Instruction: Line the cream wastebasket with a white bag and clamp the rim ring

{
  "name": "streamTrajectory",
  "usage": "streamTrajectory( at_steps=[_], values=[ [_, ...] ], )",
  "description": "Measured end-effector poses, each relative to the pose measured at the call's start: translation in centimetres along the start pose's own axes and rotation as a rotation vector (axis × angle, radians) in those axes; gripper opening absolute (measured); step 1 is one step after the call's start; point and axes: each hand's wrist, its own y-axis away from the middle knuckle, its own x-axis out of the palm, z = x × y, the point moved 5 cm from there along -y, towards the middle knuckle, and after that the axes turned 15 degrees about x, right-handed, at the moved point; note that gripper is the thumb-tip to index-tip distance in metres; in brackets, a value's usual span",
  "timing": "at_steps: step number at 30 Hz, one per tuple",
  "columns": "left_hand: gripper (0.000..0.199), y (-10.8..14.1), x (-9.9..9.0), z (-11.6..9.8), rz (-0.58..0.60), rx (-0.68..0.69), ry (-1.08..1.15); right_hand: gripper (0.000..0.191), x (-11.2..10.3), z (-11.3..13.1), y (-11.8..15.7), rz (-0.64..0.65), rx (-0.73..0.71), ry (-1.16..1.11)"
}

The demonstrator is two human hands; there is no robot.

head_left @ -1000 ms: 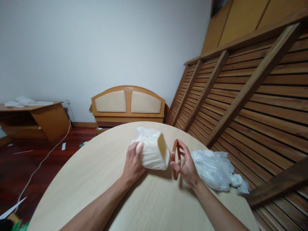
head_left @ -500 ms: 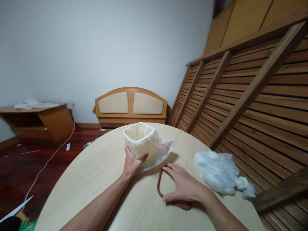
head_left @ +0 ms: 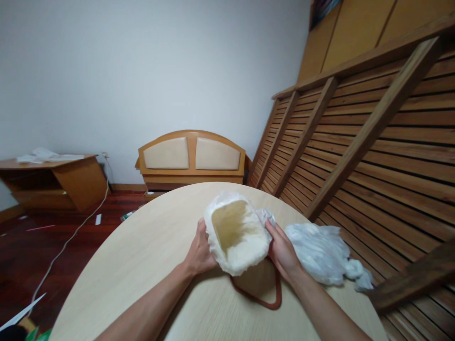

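Note:
A small pale bin with a thin white plastic bag around it is tilted above the round table. Its squarish, yellow-brown face turns towards me; blur hides whether this is deep inside or a flat end. My left hand is closed on the bin's left side, fingers partly behind it. On the right side, my right hand pinches a bunched part of the plastic bag against the bin. Beneath them a brown rounded-square ring lies on the table, its far part hidden by the bin.
A crumpled white plastic bag lies on the table to the right. Wooden slatted panels lean along the right side. Beyond the table stand a headboard and a low desk; a cable crosses the floor.
My right hand has left the brown ring and taken hold of the bagged bin. The bin has moved right and nearer, and has turned over towards me. The ring stays on the table.

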Motion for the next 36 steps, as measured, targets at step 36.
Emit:
streamTrajectory(
  at_steps=[36],
  values=[
    [0.103, -0.9, 0.0, -1.4, 0.043, 0.001, -0.147, 0.026, 5.6, 2.7, 8.0, 0.007, -1.029, 0.996]
  ],
)
